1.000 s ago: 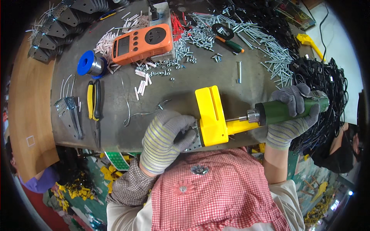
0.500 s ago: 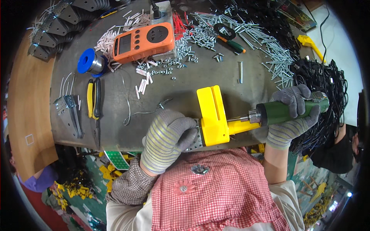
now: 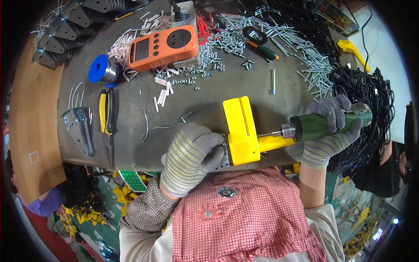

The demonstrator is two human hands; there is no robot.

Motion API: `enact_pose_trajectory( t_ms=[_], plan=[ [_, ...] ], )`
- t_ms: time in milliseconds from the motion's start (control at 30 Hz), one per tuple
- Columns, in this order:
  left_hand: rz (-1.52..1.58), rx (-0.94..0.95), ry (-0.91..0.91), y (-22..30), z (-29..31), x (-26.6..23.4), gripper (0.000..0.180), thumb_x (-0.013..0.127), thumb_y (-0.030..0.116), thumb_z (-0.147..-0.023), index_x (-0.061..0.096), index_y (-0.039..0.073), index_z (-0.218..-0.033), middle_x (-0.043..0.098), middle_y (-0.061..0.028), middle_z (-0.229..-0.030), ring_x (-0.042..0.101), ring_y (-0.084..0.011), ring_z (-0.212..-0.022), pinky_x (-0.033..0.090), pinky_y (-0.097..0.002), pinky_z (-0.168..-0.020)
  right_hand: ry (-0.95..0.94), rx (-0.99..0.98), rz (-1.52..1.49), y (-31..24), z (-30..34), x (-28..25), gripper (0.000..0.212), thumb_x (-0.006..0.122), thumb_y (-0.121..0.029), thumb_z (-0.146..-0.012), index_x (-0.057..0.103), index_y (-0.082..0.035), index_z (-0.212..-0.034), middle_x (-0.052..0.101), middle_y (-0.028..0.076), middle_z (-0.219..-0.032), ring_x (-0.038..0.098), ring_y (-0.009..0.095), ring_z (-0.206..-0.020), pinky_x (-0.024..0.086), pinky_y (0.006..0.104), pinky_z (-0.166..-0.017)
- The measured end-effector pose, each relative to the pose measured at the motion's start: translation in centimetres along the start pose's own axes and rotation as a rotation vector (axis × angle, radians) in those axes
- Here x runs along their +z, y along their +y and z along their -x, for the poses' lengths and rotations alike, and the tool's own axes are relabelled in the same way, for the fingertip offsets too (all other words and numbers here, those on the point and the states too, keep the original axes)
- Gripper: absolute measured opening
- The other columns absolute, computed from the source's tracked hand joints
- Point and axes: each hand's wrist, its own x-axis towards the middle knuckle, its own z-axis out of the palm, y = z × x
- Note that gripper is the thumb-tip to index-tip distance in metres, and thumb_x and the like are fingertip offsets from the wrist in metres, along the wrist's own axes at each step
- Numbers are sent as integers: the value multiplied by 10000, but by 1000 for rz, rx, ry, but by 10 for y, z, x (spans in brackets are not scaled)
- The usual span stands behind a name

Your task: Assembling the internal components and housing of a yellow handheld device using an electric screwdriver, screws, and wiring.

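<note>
My left hand, in a grey striped glove, is closed on a grey metal plate with holes. Against that plate's right side stands a yellow plastic housing with a slot and a yellow handle running right. Gloved too, my right hand wraps round a green electric screwdriver lying level. Its bit points left and meets the housing's right side; the tip is hidden. My left fingers cover much of the plate.
Left on the metal bench lie yellow-black pliers, a metal bracket and a blue solder spool. Farther back are an orange meter, loose nuts, white sleeves and heaped screws. Black cables pile at right, beside a screwdriver.
</note>
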Motion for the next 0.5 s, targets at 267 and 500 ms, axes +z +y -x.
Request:
enact_pose_trajectory(
  t_ms=[267,500],
  plan=[
    [-1,28,9,0,0,0,275,834,87,-784,772,110,-1051,687,-87,-969,686,-312,-890,571,-409,-779,39,-14,18,2,1,4,418,836,-388,-855,650,-101,-1095,534,-68,-656,483,73,-544,494,322,-823],
    [-50,148,-13,3,-2,-2,288,799,85,-770,746,37,-1049,679,-116,-990,667,-347,-904,558,-456,-807,-74,-10,46,-1,1,-4,409,822,-378,-871,663,-94,-1119,526,-76,-656,469,67,-532,485,314,-799]
  ],
)
